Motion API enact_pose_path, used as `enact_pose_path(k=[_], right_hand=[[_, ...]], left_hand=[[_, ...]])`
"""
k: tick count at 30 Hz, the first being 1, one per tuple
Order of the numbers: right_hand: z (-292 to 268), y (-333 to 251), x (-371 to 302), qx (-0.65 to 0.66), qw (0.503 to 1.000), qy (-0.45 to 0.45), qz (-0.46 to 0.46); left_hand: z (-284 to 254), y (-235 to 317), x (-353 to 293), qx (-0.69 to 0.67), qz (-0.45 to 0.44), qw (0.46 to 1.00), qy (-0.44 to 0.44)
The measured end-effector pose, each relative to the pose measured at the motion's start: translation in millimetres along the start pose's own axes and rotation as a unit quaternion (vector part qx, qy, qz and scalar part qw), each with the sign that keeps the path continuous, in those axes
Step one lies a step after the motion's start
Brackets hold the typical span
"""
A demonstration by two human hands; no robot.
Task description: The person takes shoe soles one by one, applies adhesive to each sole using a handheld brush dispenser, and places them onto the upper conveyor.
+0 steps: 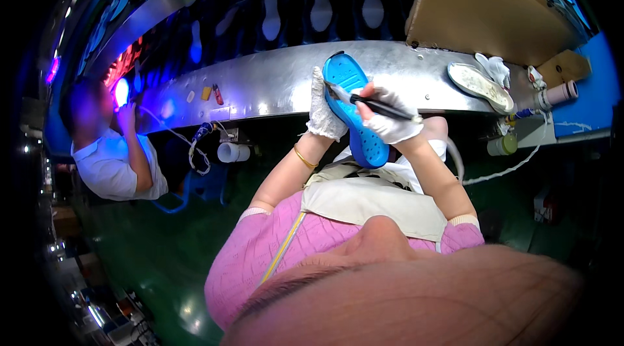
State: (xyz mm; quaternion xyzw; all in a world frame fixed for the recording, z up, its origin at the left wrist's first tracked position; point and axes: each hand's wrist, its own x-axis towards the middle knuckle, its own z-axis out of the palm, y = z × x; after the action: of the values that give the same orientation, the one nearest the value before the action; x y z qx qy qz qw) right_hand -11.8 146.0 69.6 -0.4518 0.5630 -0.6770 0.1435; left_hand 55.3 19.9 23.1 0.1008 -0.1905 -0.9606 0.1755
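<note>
A bright blue shoe sole (368, 144) with small holes in its face is held up over my lap, at the edge of the metal ledge. My left hand (325, 114), in a white knit glove, grips it along its left side. In my gloved right hand (392, 118) is a brush (385, 108) with a black handle, its fingers closed round it. The brush's tip lies against the left part of the sole's upper half, close to the left glove's fingers. The apron and legs beneath are partly hidden by the sole.
Beyond the metal ledge (260, 89), a dark conveyor carries several grey soles (321, 6). A cardboard sheet (481, 8) stands at the right, near a white sole (480, 86). White cups (233, 153) hang below the ledge. A co-worker (117, 151) sits at far left, by a bright light.
</note>
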Motion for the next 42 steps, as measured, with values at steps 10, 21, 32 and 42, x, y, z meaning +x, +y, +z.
enact_pose_path(k=[10, 21, 32, 42], right_hand=[[-3.6, 16.2, -22.6, -0.029, 0.997, -0.048, 0.048], [-15.7, 13.5, -44.7, 0.099, 0.98, -0.041, 0.165], [-23.8, 8.8, -34.4, 0.153, 0.969, -0.065, 0.181], [-12.2, -19.3, -19.3, 0.128, 0.977, -0.032, 0.168]], left_hand=[[8.6, 13.8, -11.9, 0.019, -0.05, 0.998, -0.017], [-13.9, 18.8, -40.7, 0.003, -0.154, 0.984, -0.091], [5.2, 11.1, -24.5, 0.143, -0.09, 0.985, -0.03], [12.6, 13.0, 14.0, -0.102, -0.014, 0.976, -0.191]])
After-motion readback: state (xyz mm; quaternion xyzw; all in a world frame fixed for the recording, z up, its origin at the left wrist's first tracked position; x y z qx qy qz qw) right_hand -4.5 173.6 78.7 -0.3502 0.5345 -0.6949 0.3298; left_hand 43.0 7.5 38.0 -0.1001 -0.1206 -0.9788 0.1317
